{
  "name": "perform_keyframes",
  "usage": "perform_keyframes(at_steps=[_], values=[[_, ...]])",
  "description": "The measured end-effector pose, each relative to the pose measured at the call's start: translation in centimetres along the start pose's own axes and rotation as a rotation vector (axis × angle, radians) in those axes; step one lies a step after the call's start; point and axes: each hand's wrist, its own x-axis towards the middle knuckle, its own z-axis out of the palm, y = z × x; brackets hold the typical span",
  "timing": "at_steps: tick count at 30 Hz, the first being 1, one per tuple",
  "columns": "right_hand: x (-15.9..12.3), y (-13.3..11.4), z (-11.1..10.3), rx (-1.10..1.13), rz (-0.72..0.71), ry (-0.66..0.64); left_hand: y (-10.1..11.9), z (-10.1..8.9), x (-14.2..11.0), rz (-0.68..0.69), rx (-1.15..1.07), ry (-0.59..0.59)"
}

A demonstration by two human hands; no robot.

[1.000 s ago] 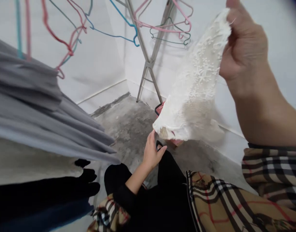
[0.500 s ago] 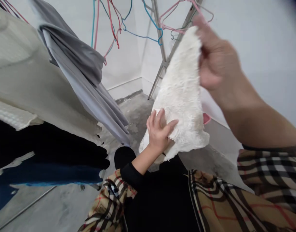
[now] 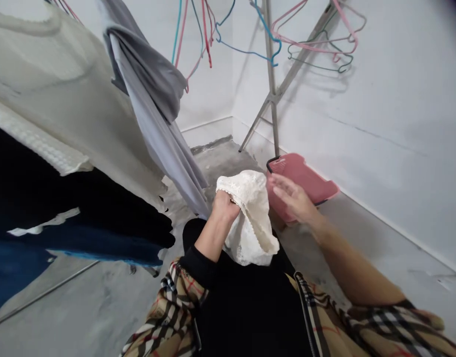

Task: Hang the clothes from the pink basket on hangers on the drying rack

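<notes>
Plainly, the hanging clothes [image 3: 83, 99] are the biggest things, filling the left of the frame. Next comes a pink basket [image 3: 313, 176], right of centre. Mid-frame, the white lacy cloth [image 3: 252, 191] droops from the left hand [image 3: 225, 206], in front of the black trousers [image 3: 243, 307]. It looks light, soft and limp, likely to fold in on itself, and its lace might snag if tugged. The left fingers vanish into the cloth, so I cannot tell how tightly they close. The right hand [image 3: 295, 198], blurred before the basket, is empty, fingers stretched out and slightly apart. Smallest, the scalloped edge [image 3: 238, 201] seems the best place to pinch.
</notes>
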Motion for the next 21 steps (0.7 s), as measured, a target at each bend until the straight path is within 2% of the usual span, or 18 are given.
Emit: perform_keyframes(at_steps=[2,4,8,10,12,14,17,21], values=[[-1.6,3.7,0.6,-0.087,0.133,0.010,0.0,-0.4,0.1,-0.048,-0.027,-0.016],[-3.0,6.1,1.6,-0.137,0.228,-0.056,-0.2,-0.5,-0.1,-0.088,-0.040,-0.022],[-5.3,7.8,5.1,-0.076,0.273,-0.240,-0.4,-0.3,-0.8,-0.117,-0.069,-0.023],[-6.3,8.4,7.1,-0.059,0.306,-0.266,-0.3,-0.2,-1.0,-0.097,-0.077,-0.010],[-7.0,8.9,8.4,-0.033,0.351,-0.165,-0.1,-0.4,-1.0,-0.060,-0.071,0.012],[-6.9,9.2,8.5,-0.006,0.366,-0.003,0.1,-0.9,-0.9,-0.021,-0.060,0.023],[-5.5,8.3,6.5,0.021,0.317,0.207,0.2,-2.4,-0.6,0.034,-0.036,0.050],[-3.1,4.6,2.7,0.104,0.148,0.382,-1.0,-5.2,-0.5,0.047,0.063,0.217]])
